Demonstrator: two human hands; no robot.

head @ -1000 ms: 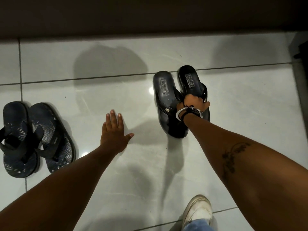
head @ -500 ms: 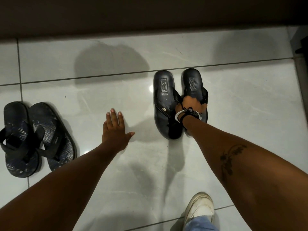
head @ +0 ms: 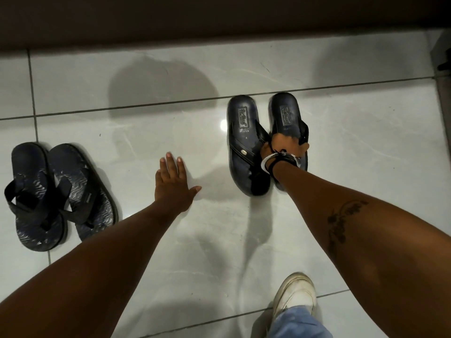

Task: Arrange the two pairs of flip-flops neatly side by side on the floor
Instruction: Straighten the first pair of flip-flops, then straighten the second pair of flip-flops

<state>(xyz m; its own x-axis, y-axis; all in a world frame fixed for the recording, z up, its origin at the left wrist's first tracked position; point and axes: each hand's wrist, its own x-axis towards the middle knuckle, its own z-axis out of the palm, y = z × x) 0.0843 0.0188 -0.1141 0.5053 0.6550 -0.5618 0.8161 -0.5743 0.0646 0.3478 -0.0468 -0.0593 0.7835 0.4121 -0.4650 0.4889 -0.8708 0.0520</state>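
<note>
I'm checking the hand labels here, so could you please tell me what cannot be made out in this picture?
Head view:
- Right hand fingertips: hidden among the straps of the right-hand black flip-flop, so the grip is unclear.
- Sole logo: too small to read.
- White shoe: partly covered by the jeans cuff.

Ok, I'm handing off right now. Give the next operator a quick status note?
Right hand: gripping the straps of the glossy black pair, soles on the tile floor.
Left hand: open, empty, over bare tile.
Patterned pair: far left, sandals together, slightly splayed.
Done: each pair is grouped.
Left: a wide gap separates the pairs; bring the black pair beside the patterned one and straighten both.
</note>
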